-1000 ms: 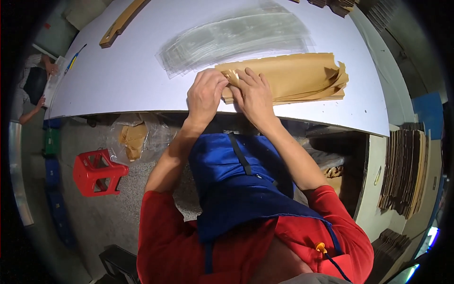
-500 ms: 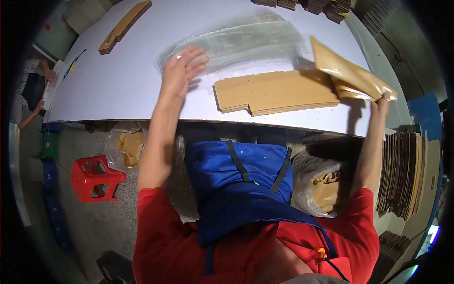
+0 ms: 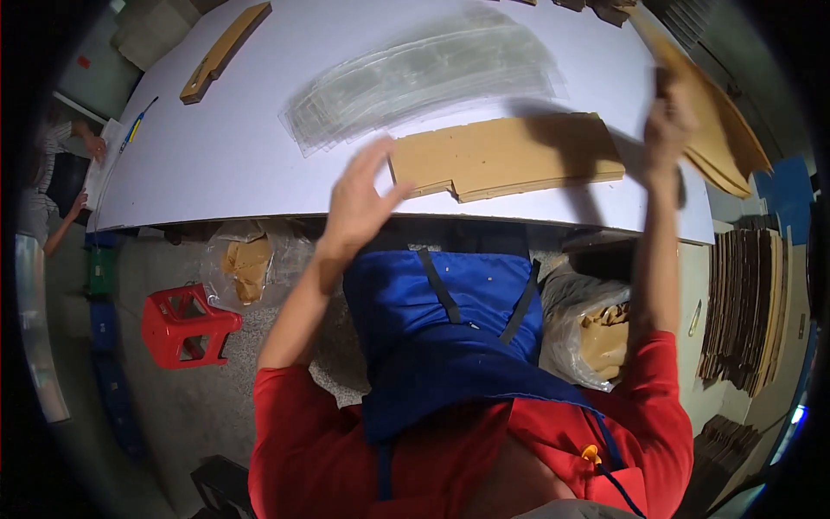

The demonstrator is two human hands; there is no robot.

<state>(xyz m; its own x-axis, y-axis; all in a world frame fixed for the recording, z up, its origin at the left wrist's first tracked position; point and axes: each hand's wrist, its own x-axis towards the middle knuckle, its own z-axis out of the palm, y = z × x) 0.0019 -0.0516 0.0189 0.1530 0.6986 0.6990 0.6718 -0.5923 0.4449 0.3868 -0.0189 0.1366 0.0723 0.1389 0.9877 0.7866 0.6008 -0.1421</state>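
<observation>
My right hand (image 3: pixel 667 130) is raised at the right end of the white table (image 3: pixel 233 164), gripping a brown cardboard piece (image 3: pixel 709 121) that tilts up off the surface. My left hand (image 3: pixel 359 203) hovers open, fingers spread, above the table's near edge, just left of a flat stack of notched brown cardboard pieces (image 3: pixel 506 156). Beyond that stack lies a fanned pile of clear plastic sleeves (image 3: pixel 424 73). I wear a red top and a blue apron.
A long cardboard strip (image 3: pixel 223 52) lies at the far left of the table. Below are a red plastic stool (image 3: pixel 186 324), plastic bags of cardboard scraps (image 3: pixel 246 264), (image 3: pixel 592 333), and stacked corrugated sheets (image 3: pixel 748 303) at right. Another person (image 3: pixel 52 186) works at far left.
Both hands left the cardboard stack. My right hand lifted one piece away to the right and up. My left hand reached to the plastic sleeves, then drew back toward the table's near edge.
</observation>
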